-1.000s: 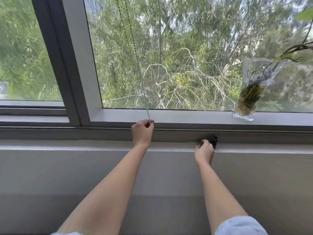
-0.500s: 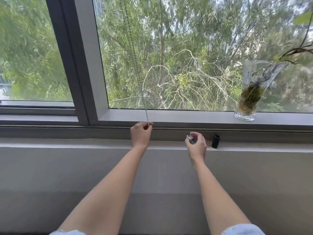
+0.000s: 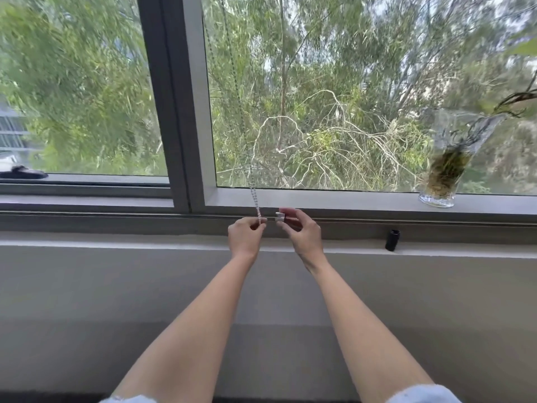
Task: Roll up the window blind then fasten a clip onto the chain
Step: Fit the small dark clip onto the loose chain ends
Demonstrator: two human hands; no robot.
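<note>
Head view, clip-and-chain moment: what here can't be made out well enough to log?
- Blind: cut off by the top edge; how far it is rolled cannot be told.
- Chain: its lower end is hidden inside the left hand.
- Clip: small and partly covered by the right hand; whether its mouth is open is unclear.
- Black object on the ledge: too small to identify.

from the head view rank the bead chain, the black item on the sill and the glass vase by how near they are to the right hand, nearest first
From the right hand, which holds a small clip:
1. bead chain, just to its left, pinched by the left hand.
2. black item, to the right on the sill.
3. glass vase, farthest right, up on the window frame.
</note>
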